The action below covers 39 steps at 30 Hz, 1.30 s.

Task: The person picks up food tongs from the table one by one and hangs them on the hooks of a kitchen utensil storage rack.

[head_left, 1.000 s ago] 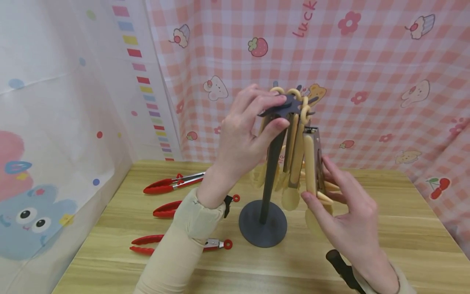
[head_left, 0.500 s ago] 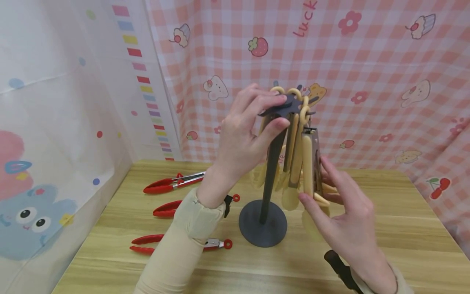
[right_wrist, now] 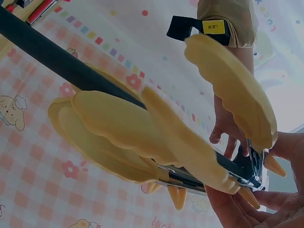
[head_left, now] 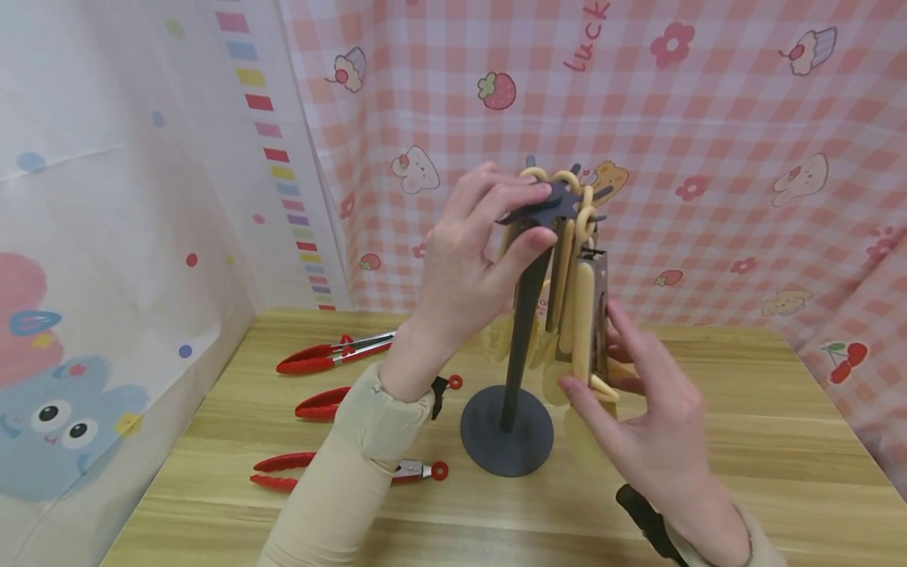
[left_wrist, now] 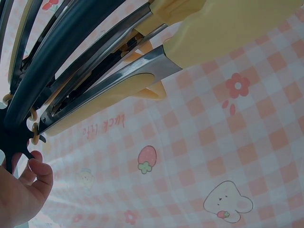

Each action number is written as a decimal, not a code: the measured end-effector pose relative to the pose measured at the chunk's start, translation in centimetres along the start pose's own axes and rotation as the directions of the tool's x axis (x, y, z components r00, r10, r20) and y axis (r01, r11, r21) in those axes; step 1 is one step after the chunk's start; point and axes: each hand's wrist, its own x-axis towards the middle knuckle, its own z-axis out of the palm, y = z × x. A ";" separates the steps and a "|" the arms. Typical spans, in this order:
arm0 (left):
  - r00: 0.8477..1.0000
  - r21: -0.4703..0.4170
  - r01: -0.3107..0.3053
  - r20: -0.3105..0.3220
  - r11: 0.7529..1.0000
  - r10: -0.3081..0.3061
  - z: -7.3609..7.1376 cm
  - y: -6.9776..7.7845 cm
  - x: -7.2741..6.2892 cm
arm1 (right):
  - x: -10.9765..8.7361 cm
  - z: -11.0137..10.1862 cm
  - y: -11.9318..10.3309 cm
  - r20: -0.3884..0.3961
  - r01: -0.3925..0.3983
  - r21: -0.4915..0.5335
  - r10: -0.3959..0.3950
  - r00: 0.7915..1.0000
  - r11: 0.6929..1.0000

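Note:
A dark stand [head_left: 523,339] with a round base and a hooked top stands on the table. Several pairs of yellow-tipped metal tongs [left_wrist: 232,28] hang around it by yellow rings. My left hand [head_left: 471,248] grips the hooked top, thumb below and fingers above. In my right hand [head_left: 652,417], thumb and fingers pinch the nearest tongs [head_left: 584,323] low on their handles; their ring is at a right-hand hook. The right wrist view shows their yellow scalloped heads [right_wrist: 237,90] spread apart. Fingers behind these tongs are partly hidden.
Three red-tipped tongs lie left of the stand: a far pair [head_left: 312,359], a middle pair [head_left: 322,404] and a near pair [head_left: 283,472]. My left forearm covers parts of them. A pink checked curtain [head_left: 737,260] hangs behind the wooden table [head_left: 765,472].
My right hand has moved slightly left, bringing the pinched tongs closer to the stand's pole and the other hanging tongs. My left hand stays on the top.

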 end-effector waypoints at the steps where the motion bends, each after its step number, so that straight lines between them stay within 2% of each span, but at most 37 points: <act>1: 1.000 0.001 -0.001 -0.001 1.000 0.001 0.0 0.0 0.0 | 0.0 0.1 0.0 -0.001 0.003 0.000 -0.003 1.000 1.000; 9: 1.000 0.009 -0.006 -0.007 1.000 0.006 0.0 0.0 0.0 | -0.1 0.8 -0.3 -0.024 0.025 -0.002 -0.025 0.999 1.000; 23: 1.000 0.010 -0.019 -0.013 1.000 0.019 0.0 -0.1 0.0 | -0.2 1.8 -0.5 -0.046 0.016 0.013 -0.015 0.999 1.000; 31: 1.000 0.014 -0.022 -0.013 1.000 0.022 0.0 -0.1 0.0 | -0.2 1.9 -0.6 -0.040 0.000 -0.034 -0.001 0.999 0.999; 39: 1.000 0.028 -0.023 -0.015 0.999 0.023 0.1 -0.1 0.0 | -0.1 2.0 -0.5 -0.058 0.021 -0.063 -0.025 0.998 0.998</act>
